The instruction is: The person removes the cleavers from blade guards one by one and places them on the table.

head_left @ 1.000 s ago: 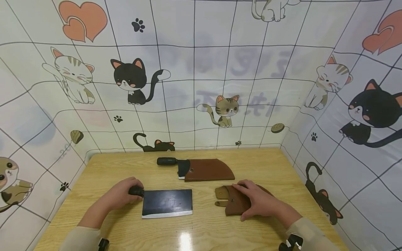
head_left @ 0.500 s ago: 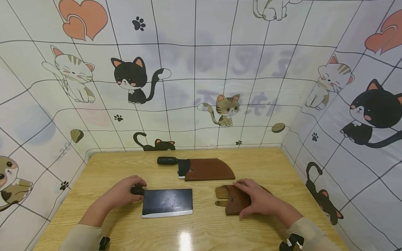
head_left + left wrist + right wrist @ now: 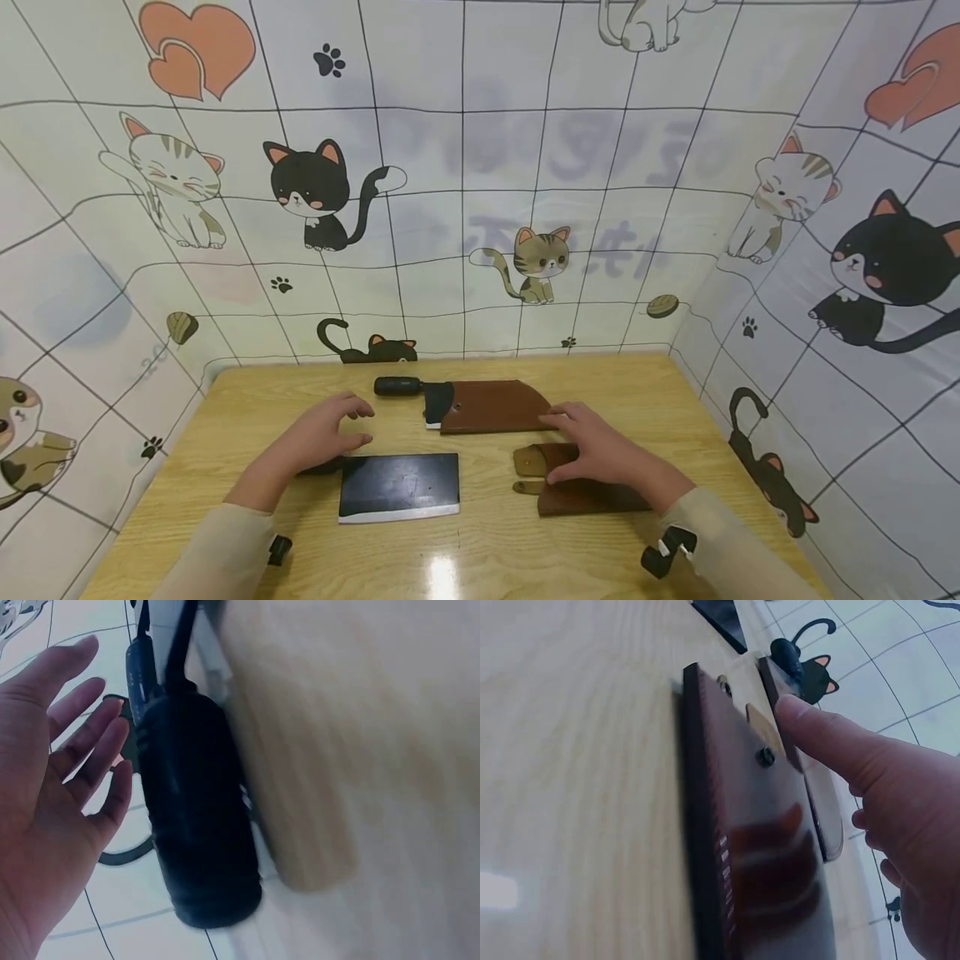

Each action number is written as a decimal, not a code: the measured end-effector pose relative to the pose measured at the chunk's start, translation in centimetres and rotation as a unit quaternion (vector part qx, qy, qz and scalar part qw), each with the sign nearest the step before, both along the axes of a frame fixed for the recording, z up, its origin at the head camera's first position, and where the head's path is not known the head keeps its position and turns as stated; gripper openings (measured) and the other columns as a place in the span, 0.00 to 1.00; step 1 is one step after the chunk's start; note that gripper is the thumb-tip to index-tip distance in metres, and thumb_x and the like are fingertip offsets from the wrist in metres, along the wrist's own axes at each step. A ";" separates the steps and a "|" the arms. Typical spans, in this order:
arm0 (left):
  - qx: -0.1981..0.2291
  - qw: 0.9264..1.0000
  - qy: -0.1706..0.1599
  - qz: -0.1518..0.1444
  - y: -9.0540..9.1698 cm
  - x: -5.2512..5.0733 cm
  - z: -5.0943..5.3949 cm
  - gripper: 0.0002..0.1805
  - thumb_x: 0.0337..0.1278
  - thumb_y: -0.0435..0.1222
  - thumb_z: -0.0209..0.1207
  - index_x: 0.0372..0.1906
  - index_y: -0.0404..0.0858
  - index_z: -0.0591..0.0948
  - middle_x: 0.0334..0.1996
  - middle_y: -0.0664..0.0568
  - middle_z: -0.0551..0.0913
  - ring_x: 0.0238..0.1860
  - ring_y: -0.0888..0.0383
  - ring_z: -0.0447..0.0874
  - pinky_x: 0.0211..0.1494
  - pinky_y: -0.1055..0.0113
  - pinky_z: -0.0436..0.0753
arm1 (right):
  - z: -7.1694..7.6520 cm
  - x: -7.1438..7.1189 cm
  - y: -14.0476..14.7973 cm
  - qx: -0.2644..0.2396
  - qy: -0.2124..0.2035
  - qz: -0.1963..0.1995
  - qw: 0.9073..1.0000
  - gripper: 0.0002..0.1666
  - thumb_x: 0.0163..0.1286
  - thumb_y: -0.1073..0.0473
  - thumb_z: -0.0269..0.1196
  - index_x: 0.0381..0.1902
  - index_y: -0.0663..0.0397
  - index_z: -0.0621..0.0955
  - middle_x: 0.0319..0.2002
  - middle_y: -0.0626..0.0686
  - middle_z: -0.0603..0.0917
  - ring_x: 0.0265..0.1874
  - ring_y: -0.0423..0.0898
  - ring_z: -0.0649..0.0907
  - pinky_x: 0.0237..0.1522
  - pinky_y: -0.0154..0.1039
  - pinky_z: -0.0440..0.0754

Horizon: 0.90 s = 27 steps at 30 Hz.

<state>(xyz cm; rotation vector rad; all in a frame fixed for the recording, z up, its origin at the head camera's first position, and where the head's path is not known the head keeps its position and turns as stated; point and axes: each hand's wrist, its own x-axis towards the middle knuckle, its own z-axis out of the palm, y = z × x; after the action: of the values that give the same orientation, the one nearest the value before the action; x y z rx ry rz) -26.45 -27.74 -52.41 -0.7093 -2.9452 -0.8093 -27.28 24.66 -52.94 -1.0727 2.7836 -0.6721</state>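
Observation:
A bare cleaver [image 3: 399,487] with a dark blade lies on the left of the table, its edge towards the person. Just above its black handle [image 3: 199,814], my left hand [image 3: 321,435] hovers with fingers loosely bent, holding nothing. On the right lies a brown leather sheath [image 3: 581,502] with two tan straps at its left end. My right hand [image 3: 603,450] hangs over this sheath, fingers spread, its fingertips near the tip of a second cleaver [image 3: 491,407]. That cleaver lies further back in a reddish-brown sheath, black handle to the left.
The wooden table [image 3: 480,554] reaches back to a wall covering [image 3: 450,292] printed with cats and grid lines. The same covering stands along the left and right sides. A bright reflection falls on the table's near middle.
My left hand has let go of the bare cleaver's handle and risen away from it. My right hand has lifted off the sheath and moved slightly back and left. Cleavers and sheath stay put.

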 end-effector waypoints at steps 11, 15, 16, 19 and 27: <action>0.004 0.999 0.047 0.001 3.4 -4.3 0.9 0.30 0.70 0.41 0.76 0.70 0.34 0.81 0.62 0.40 0.84 0.63 0.38 0.84 0.66 0.37 0.81 | 0.8 -3.6 -4.4 0.016 0.033 -0.014 0.999 0.55 0.65 0.34 0.81 0.80 0.55 0.76 0.75 0.60 0.74 0.75 0.62 0.72 0.74 0.65 0.72; -0.003 0.998 0.066 0.001 4.3 -5.6 0.7 0.31 0.67 0.41 0.78 0.70 0.34 0.82 0.61 0.41 0.84 0.63 0.39 0.84 0.66 0.39 0.81 | 0.8 -4.8 -5.9 0.037 0.039 -0.029 0.998 0.57 0.65 0.30 0.79 0.82 0.54 0.74 0.76 0.58 0.74 0.77 0.60 0.71 0.75 0.62 0.71; -0.007 0.998 0.070 0.001 4.4 -5.9 0.6 0.31 0.67 0.41 0.78 0.69 0.34 0.82 0.61 0.42 0.84 0.63 0.39 0.83 0.66 0.39 0.81 | 0.8 -5.1 -6.2 0.040 0.039 -0.031 0.998 0.58 0.65 0.30 0.79 0.82 0.54 0.74 0.76 0.58 0.74 0.77 0.60 0.71 0.76 0.62 0.71; -0.014 0.998 0.068 0.006 4.9 -6.5 0.6 0.32 0.67 0.42 0.78 0.70 0.35 0.82 0.63 0.43 0.83 0.66 0.39 0.81 0.69 0.39 0.80 | 0.7 -5.8 -7.3 0.043 0.042 -0.033 0.998 0.59 0.65 0.27 0.78 0.82 0.54 0.74 0.76 0.58 0.74 0.76 0.60 0.72 0.75 0.62 0.71; -0.033 0.999 0.037 0.008 6.1 -8.0 -0.3 0.33 0.71 0.44 0.75 0.74 0.36 0.80 0.71 0.39 0.80 0.73 0.32 0.75 0.71 0.31 0.75 | 0.0 -7.1 -10.2 0.048 0.036 -0.030 0.998 0.64 0.63 0.23 0.77 0.85 0.51 0.70 0.78 0.58 0.72 0.78 0.61 0.70 0.77 0.61 0.70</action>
<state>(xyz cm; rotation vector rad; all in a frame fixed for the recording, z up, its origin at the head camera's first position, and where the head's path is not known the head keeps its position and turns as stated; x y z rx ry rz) -34.48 -21.68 -52.75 -0.7036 -2.9181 -0.6731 -34.33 14.46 -52.93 -1.0196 2.8857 -0.5080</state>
